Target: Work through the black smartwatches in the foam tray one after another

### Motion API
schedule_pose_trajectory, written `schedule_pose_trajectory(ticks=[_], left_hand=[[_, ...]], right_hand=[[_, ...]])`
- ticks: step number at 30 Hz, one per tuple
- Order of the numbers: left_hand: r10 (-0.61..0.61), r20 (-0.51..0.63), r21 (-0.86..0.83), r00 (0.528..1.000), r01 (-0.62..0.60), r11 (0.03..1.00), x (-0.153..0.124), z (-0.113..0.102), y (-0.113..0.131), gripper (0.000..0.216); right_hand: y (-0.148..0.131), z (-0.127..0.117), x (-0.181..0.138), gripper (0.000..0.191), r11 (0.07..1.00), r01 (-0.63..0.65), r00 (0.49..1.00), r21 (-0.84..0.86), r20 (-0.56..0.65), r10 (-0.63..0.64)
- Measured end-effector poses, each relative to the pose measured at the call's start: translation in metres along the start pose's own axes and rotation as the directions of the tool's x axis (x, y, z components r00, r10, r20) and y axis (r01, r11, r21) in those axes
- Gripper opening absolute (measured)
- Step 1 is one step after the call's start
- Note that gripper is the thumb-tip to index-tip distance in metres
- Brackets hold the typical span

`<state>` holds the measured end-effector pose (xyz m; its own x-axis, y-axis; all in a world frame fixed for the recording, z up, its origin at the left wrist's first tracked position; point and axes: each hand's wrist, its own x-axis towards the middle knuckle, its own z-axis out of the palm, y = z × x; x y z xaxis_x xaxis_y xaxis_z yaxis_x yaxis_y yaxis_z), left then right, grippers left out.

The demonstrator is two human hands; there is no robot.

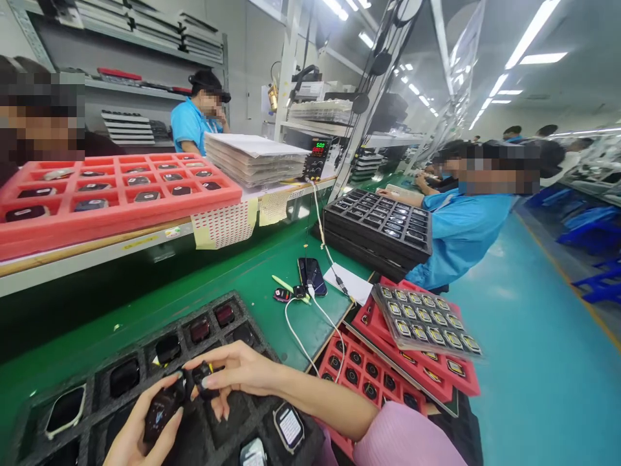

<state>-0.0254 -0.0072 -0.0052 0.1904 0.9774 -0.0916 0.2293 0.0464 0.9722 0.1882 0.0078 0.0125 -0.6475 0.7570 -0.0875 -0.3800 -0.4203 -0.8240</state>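
Watch (160, 414) is resting in the left hand (136, 432), fingers curled around it; the right hand (245, 370) is pinching a dark part (200, 380) just beside. Below the fingers, a black tray (140, 351) is holding watches (125, 377); rightward, a red tray (400, 380) is holding round pieces (352, 375).

Pretty bright overall, ceiling tubes (531, 32) blown out at 2 o'clock, soft glare on the floor (514, 323) around 3, shadow under the shelf (97, 257) at 9, edges stretched.
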Motion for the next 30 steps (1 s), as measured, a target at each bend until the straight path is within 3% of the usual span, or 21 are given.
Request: schedule_pose_trajectory(ticks=[3,8,12,15,17,23,26,30], left_hand=[[0.017,0.056,0.025,0.998,-0.018,1.000,0.001,-0.003,0.002,0.043],[0.128,0.029,0.006,0.991,-0.129,0.992,0.002,-0.001,0.012,0.037],[0.146,0.038,0.030,0.989,-0.147,0.989,0.004,-0.004,0.020,0.035],[0.091,0.049,-0.037,0.995,-0.090,0.995,0.003,-0.006,0.023,0.036],[0.034,0.087,-0.174,0.996,-0.018,0.985,0.002,-0.006,0.025,0.043],[-0.042,0.192,-0.570,0.980,0.146,0.809,0.003,-0.007,0.028,0.044],[-0.082,0.204,-0.622,0.976,0.194,0.759,0.003,-0.009,0.029,0.040],[-0.106,0.231,-0.601,0.967,0.228,0.766,0.003,-0.010,0.030,0.041]], right_hand=[[-0.001,0.002,0.000,0.060,1.000,-0.002,0.998,-0.015,-0.058,0.001],[-0.005,0.005,0.005,0.054,0.997,0.021,0.994,-0.077,-0.101,-0.029],[-0.009,0.008,0.008,0.048,0.994,0.043,0.990,-0.102,-0.128,-0.056],[-0.011,0.010,0.008,0.050,0.996,0.007,0.992,-0.088,-0.123,-0.018],[-0.012,0.011,0.008,0.055,0.998,-0.030,0.994,-0.053,-0.108,0.024],[-0.008,0.007,0.013,0.039,0.999,-0.026,0.990,-0.035,-0.141,0.021],[-0.005,0.006,0.015,0.038,0.998,-0.029,0.981,-0.063,-0.192,0.016],[-0.002,0.004,0.017,0.043,0.993,-0.052,0.982,-0.103,-0.186,0.032]])
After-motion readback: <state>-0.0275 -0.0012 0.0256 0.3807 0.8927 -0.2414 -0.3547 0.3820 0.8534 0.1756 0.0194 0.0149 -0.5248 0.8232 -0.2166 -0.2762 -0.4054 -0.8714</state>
